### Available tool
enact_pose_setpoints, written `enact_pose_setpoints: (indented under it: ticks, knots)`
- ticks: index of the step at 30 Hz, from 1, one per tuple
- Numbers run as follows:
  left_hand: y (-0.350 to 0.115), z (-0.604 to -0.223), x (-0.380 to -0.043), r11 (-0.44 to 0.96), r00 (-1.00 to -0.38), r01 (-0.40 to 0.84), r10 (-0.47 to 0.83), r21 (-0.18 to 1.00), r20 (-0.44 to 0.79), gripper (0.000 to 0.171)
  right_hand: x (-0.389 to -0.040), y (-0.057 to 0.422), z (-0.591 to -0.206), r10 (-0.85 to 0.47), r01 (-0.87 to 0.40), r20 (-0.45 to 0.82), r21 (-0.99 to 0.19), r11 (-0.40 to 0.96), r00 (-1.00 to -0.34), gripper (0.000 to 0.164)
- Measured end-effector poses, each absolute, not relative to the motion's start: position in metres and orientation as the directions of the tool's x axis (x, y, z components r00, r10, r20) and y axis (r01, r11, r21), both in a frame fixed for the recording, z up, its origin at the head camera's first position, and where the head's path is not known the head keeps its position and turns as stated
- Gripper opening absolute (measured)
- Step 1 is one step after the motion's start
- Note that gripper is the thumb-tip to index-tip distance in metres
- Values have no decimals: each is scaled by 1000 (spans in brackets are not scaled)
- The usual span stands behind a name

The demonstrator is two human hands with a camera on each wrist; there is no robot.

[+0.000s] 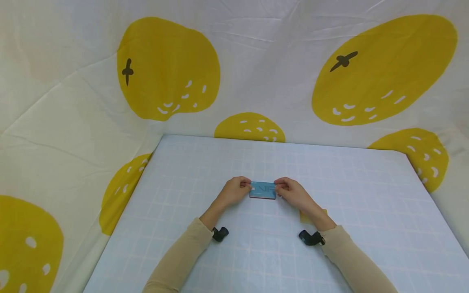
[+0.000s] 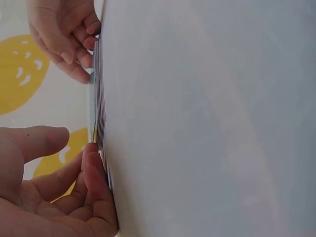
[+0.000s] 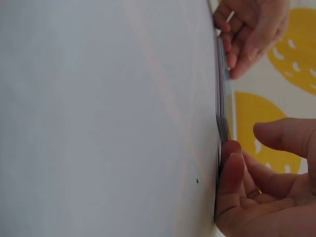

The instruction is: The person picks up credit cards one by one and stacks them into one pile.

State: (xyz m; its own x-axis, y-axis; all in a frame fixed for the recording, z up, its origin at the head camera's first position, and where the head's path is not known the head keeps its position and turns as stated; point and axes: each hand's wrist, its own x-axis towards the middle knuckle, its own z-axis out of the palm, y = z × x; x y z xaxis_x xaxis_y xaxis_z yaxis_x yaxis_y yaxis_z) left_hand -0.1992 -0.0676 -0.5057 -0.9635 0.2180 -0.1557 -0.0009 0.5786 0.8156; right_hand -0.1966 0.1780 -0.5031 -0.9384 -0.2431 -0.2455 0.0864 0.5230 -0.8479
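A small stack of cards [image 1: 262, 190], with a light-blue card lettered in darker blue on top, lies on the table between my two hands. My left hand [image 1: 236, 190] is at the stack's left end, its fingertips against the card edges. In the left wrist view the left thumb [image 2: 47, 140] stands off from the stack. From the other side, my right hand [image 1: 293, 192] touches the right end with its fingertips. The right thumb [image 3: 281, 133] is also held away from the cards in the right wrist view. Layered card edges [image 3: 220, 89] show between the hands.
A yellow square piece [image 1: 305, 218] lies partly hidden under my right wrist. Black wrist cameras [image 1: 220, 234] stick out inward from both sleeves. The table [image 1: 205, 162] has a pale checked cover, and a white cloth [image 1: 264, 81] with yellow fruit prints hangs behind it.
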Motion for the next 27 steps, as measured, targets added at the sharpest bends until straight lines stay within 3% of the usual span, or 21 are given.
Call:
enact_pose_setpoints:
  ticks: [17, 27]
  knots:
    - [-70, -503, -194, 585, -969, 6, 203, 811, -139, 30, -192, 179, -497, -249, 58, -225, -840, 540, -942, 33]
    - [-64, -485, -181, 539, -973, 74, 224, 839, -59, 32, -178, 190, -485, -243, 4, -176, -818, 575, -954, 38]
